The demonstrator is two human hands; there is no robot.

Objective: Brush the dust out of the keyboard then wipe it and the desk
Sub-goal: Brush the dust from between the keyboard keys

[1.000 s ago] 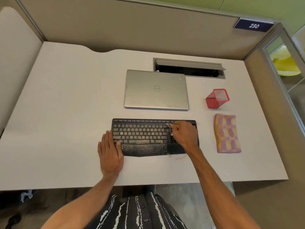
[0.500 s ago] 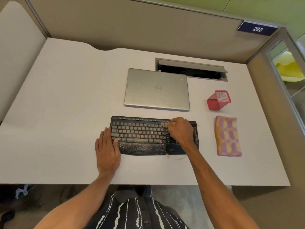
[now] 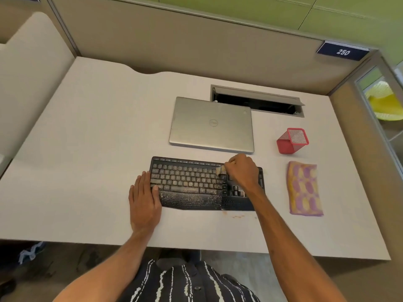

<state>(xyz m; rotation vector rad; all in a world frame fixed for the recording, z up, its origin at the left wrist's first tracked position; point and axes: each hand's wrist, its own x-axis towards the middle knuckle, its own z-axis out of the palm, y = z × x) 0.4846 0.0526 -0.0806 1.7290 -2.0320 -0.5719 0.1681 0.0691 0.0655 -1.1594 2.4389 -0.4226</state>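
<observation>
The dusty keyboard [image 3: 192, 186] is set near the desk's [image 3: 87, 149] front edge. Its left end is touched by the left hand [image 3: 144, 199], laid flat with straight fingers. The right hand [image 3: 242, 173] is curled round what seems a brush [image 3: 219, 171], held against the upper keys.

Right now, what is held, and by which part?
The right hand grips the brush by its handle; the left hand only rests flat on the keyboard.
</observation>
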